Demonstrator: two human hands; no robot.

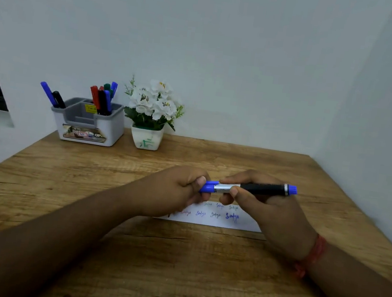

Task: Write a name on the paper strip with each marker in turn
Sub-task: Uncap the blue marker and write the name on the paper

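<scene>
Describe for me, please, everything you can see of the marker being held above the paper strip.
The black-barrelled marker with a blue cap lies roughly level above the white paper strip, its length running left to right. It looks plastic, with a silver band beside the cap, a thin silver ring and a blue end plug at its right end. The left hand grips the cap end; the right hand pinches the barrel just behind the silver band. Whether the cap is fully seated cannot be told. It touches nothing else.

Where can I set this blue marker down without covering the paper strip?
Bare wood lies between the paper strip and the table's near edge, and right of the flower pot along the wall. The back left, around the organizer, is crowded.
</scene>
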